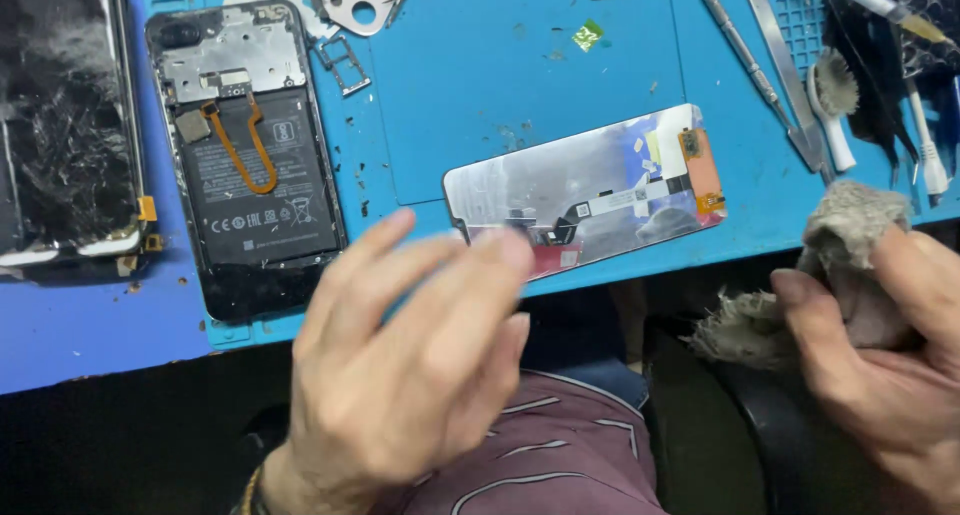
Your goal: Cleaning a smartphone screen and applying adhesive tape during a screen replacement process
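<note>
Fingers of the left hand hover spread and empty, nearest the silvery replacement phone screen lying face-down on the blue table; the right hand clutches a frayed grey cloth, bunched for wiping.

Bench count: phone parts, tools and hands

Two hands are showing, a left hand and a right hand, with one grey cloth sitting in the right. One opened phone with its battery exposed is lying on the blue mat, one silver display panel beside it, one shattered screen at the far edge. Two metal pry tools are lying side by side, one small brush next to them. One card tray is resting near the phone.
</note>
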